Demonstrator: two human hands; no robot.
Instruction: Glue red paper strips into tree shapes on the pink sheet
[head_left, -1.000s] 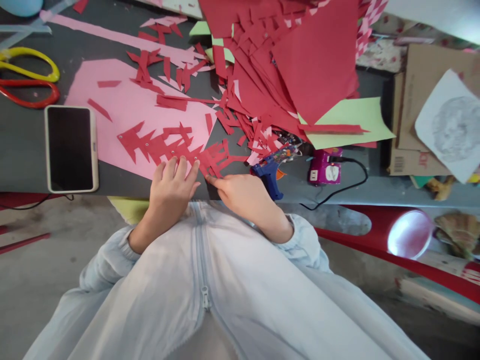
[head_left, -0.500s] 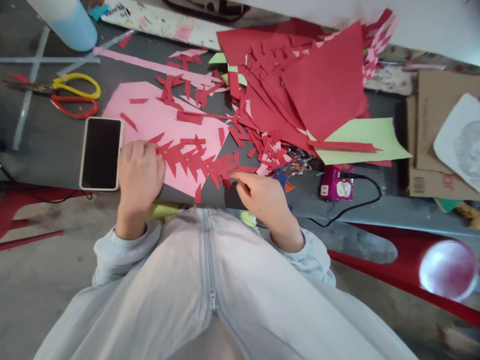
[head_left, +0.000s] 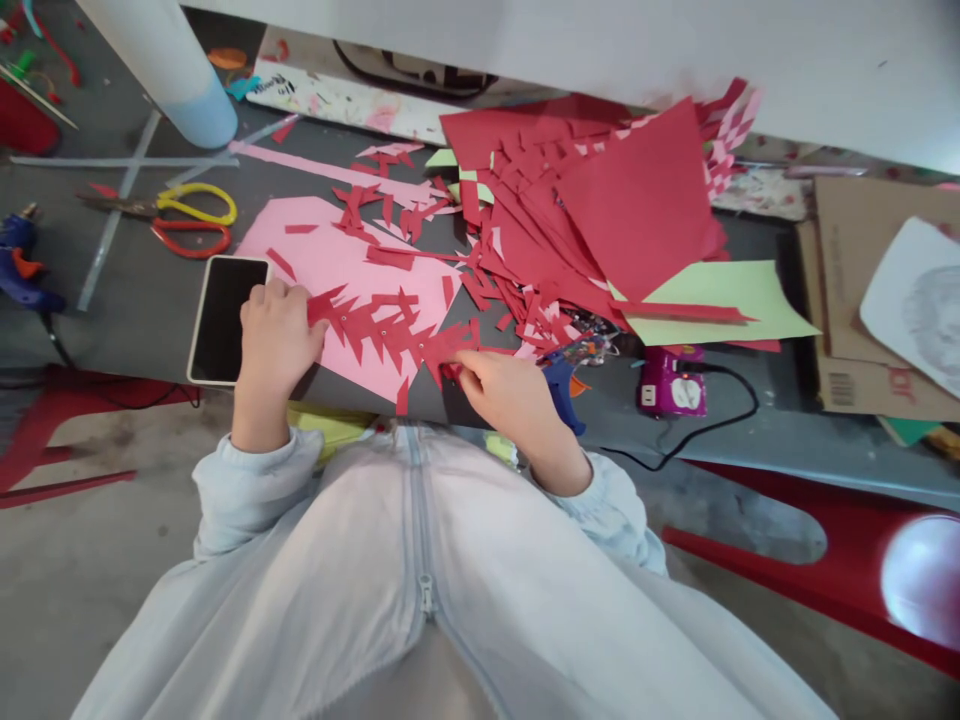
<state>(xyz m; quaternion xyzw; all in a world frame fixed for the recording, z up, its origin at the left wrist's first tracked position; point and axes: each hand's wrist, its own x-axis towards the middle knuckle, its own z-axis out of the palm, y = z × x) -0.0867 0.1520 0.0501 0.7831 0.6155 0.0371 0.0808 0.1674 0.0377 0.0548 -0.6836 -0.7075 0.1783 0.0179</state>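
A jagged red paper cutout (head_left: 386, 337), shaped like a row of leaf points with small pale dots, lies across a pink paper sheet (head_left: 300, 223). At its left end my left hand (head_left: 275, 335) rests palm down with fingers bent, thumb and fingers closed about the tip. That hand also overlaps the right edge of a phone (head_left: 221, 320) with a dark screen. My right hand (head_left: 510, 395) has its index finger and thumb together at the cutout's right end, over small dark red bits. The remaining fingers of the right hand are curled under and partly hidden.
Scissors (head_left: 195, 220) and a blue glue gun (head_left: 26, 265) lie left. Red paper sheets (head_left: 637, 200), scraps (head_left: 525, 310) and a green sheet (head_left: 720, 280) spread rightward. A purple box (head_left: 673, 382) with a cable, cardboard (head_left: 862, 270) and a white-blue cylinder (head_left: 202, 110) stand around.
The camera view has shifted, so the table things sit lower and further right. My left hand now overlaps the phone's edge. My right fingertips have moved slightly left along the cutout's end.
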